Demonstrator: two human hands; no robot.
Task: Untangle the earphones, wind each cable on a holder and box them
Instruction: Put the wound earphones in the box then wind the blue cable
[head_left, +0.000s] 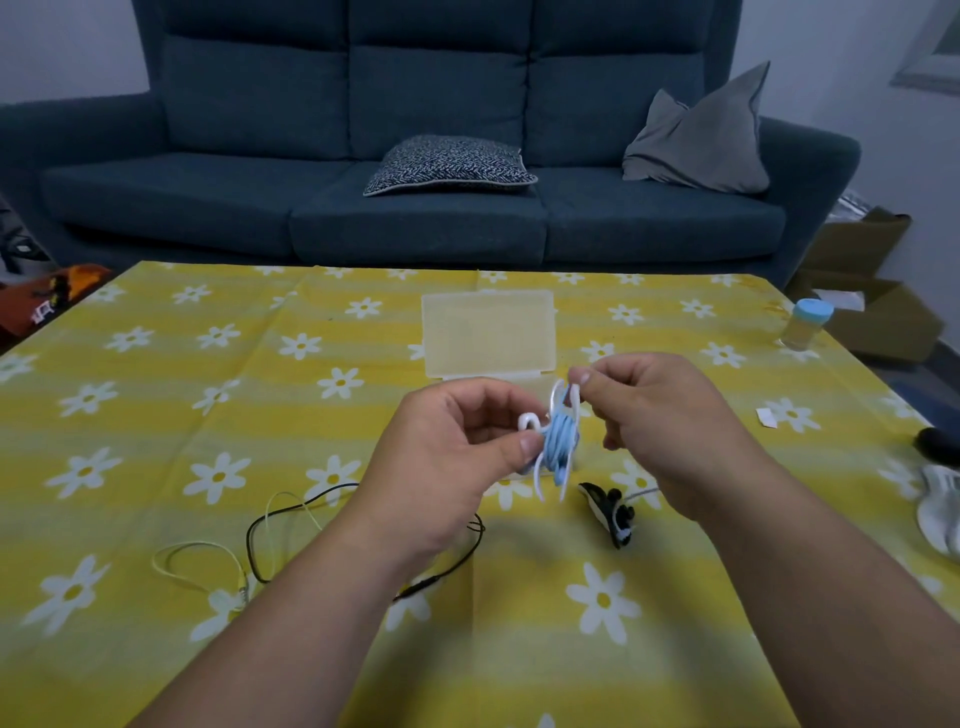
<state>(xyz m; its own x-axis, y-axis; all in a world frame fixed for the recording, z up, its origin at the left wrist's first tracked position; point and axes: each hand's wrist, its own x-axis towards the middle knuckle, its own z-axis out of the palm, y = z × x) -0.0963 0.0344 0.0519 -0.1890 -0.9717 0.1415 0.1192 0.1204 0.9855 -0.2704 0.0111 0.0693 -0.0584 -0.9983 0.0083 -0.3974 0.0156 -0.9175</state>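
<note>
Near the counter's (156, 415) front-left corner, a pale yellow cable (197, 551) and a black cable (254, 535) lie loose, crossing; over the middle, the left hand (441, 467) pinches a white holder (530, 420) wound with blue cable (561, 441); the right hand (660, 415) pinches its upper prong. A black holder (605, 512) lies just beneath; the clear box (488, 332) sits toward the far edge.

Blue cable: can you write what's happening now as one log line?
blue cable: wound on white holder | left hand: holds holder | right hand: pinches its top | clear box: open, behind | black cable: loose on table
</note>
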